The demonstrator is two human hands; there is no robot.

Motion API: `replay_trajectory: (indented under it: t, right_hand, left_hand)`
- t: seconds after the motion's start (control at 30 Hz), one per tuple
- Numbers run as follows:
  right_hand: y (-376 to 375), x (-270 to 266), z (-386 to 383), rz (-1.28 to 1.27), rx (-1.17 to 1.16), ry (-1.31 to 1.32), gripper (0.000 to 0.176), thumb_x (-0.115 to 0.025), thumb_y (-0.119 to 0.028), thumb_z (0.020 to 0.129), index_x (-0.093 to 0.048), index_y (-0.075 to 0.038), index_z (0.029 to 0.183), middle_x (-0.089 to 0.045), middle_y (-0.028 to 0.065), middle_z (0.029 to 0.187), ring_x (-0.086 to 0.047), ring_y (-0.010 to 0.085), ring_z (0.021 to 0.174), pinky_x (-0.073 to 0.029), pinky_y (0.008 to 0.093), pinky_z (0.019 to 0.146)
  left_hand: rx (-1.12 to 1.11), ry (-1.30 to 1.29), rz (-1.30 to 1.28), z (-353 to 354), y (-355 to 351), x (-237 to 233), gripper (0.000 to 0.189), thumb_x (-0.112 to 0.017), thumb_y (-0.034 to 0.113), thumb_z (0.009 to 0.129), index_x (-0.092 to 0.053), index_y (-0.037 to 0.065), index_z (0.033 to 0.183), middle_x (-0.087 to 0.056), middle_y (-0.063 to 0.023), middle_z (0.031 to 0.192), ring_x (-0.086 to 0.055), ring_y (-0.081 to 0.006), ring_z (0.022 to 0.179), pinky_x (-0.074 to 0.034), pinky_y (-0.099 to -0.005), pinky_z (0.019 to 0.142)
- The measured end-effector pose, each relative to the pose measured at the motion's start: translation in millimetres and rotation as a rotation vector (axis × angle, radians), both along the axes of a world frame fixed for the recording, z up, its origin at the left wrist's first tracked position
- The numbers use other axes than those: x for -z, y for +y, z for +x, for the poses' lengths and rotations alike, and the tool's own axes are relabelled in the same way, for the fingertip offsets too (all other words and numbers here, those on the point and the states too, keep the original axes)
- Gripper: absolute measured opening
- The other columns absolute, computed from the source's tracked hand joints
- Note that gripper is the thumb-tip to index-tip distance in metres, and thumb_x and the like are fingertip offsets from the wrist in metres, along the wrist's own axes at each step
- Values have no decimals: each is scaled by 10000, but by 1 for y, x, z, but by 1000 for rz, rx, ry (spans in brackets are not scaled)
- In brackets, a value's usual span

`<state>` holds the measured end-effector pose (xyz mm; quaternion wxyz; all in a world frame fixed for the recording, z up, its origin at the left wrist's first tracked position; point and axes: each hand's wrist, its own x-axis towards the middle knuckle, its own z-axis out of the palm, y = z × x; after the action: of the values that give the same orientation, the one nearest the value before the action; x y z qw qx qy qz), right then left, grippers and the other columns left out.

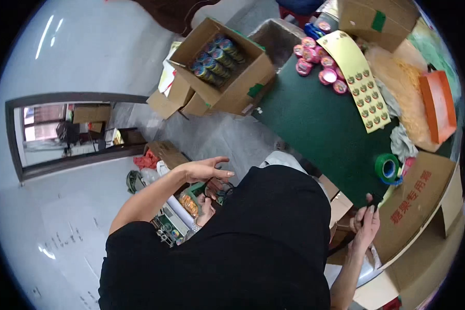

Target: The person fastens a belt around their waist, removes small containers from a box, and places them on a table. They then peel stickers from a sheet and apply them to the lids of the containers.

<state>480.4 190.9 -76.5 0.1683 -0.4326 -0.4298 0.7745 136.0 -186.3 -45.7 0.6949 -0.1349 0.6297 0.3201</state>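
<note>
My left hand [209, 170] reaches out past my black shirt [232, 258], its fingers apart and holding nothing that I can see. Below it are another person's hand with a beaded bracelet [196, 226] and a green container [194, 191] with orange-yellow packets [188, 205]. At the right, my right hand [366, 225] is closed around a small black object [374, 201] whose kind I cannot make out. It is beside the corner of the dark green table [315, 124], close to a roll of green tape [386, 167] and a printed cardboard box [411, 196].
An open carton [253, 77] holds rows of round packs. Pink round tubs [310, 54] and a yellow sticker sheet [364, 85] lie on the table. Beyond are an orange box [439, 106] and a large plastic bag [403, 88]. A small machine [170, 225] stands at lower left.
</note>
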Motion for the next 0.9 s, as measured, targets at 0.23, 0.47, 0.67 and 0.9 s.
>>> replay_trajectory:
  t: [0.23,0.47,0.67,0.9]
  right_hand:
    - [-4,-5,-1,-113,52,160,424,-463,-263,1127,-474,6,1455,-404,-38,676,-272,20,474,-230,208,400]
    - [-15,8,0,103,-275,110,407,-510,-229,1107,-541,23,1425,-544,-19,711,-346,12,502,-265,189,444]
    - [-66,-17,-68,379,-608,-53,470,-726,-66,914,-606,-18,1366,-616,21,836,-538,64,710,-467,225,660]
    - [-56,-4,-73,689,-616,-40,366,-844,-46,836,-716,-18,1178,-721,56,1023,-668,109,928,-548,275,795]
  left_hand:
    - [-14,22,-7,43,-69,72,321,-597,208,1057,-546,13,1307,-599,-9,829,-539,-97,683,-470,-263,624]
    - [-751,137,218,29,30,10,732,-282,699,1050,-443,55,1360,-304,29,701,-274,-114,518,-236,-295,530]
    - [-470,91,667,85,177,-9,1116,-150,935,876,-184,91,1605,-468,-43,880,-426,-142,613,-351,-321,574]
    - [-274,12,482,126,225,19,1191,-102,968,840,-75,111,1667,-552,-98,1044,-505,-197,901,-419,-330,859]
